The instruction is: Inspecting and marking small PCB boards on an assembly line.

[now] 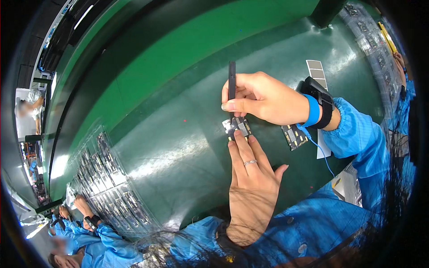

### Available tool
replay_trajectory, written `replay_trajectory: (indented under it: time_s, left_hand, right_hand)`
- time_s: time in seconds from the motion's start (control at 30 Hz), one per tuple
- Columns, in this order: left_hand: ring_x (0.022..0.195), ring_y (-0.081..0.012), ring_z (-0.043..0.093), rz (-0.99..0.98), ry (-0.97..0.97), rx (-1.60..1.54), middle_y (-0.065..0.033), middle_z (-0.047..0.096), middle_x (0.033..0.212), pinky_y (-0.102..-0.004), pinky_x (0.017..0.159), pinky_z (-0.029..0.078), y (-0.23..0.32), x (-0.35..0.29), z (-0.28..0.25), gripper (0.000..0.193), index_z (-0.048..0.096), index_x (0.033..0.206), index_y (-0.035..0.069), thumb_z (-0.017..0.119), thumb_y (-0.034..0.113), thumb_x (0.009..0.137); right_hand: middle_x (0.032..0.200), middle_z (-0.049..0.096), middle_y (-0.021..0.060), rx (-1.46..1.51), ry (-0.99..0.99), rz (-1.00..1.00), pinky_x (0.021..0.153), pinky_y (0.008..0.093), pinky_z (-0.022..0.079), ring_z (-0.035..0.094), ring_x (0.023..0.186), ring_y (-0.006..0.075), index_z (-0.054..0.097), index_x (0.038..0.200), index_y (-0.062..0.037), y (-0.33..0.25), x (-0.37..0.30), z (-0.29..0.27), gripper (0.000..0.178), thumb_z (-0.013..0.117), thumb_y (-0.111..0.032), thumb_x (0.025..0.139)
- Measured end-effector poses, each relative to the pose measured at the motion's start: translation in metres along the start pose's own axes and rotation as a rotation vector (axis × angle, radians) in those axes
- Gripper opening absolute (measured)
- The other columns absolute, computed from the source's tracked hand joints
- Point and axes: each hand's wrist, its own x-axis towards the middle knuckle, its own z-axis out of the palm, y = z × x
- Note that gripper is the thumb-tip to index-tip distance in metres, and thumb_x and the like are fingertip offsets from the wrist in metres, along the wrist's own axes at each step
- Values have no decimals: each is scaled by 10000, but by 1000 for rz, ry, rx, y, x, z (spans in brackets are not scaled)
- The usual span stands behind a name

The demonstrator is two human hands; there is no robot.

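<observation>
A small black circuit board (pixel 243 127) with light components lies on the green table in front of me. My left hand (pixel 252 183) is stretched out flat, a ring on one finger, its fingertips touching the board's near edge. Pinched in my right hand (pixel 263 98) is a slim black stick-like tool (pixel 232 82), held nearly upright. Its lower end meets the far left part of the board, by a bright white patch; the exact tip is too small to make out. A second circuit board (pixel 295 137) lies to the right, below my right wrist.
A blue wrist strap (pixel 314 110) with a cord (pixel 322 152) runs down on the right. A sheet of grey labels (pixel 316 71) lies beyond it. Clear trays of boards (pixel 107 178) stand at left, more trays (pixel 373 49) at far right. Co-workers' hands (pixel 82 205) are at lower left.
</observation>
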Motion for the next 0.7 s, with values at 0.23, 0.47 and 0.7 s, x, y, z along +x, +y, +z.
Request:
replay_trajectory:
  time_s: [0.23,0.47,0.7]
  left_hand:
    - [1381,-517,465,-14,-39,45,-431,344,1537,-435,1129,497,3,0,0,845,479,1427,-192,709,464,946]
    - [1398,-526,439,-16,-61,62,-434,328,1546,-429,1131,499,5,-1,0,848,466,1434,-194,689,473,962]
    - [1403,-529,430,-11,-60,81,-438,326,1544,-423,1122,511,5,-2,2,834,465,1430,-196,673,472,975]
  right_hand:
    - [838,693,81,-1,-7,-10,711,313,549,664,765,148,661,1052,15,0,1,0,222,696,-201,1017]
    - [830,685,71,12,-13,-9,708,309,546,657,763,144,663,1040,16,1,1,0,214,693,-194,1019]
    - [833,682,68,29,-2,-5,706,309,544,653,770,139,661,1034,16,0,1,2,202,698,-182,1016]
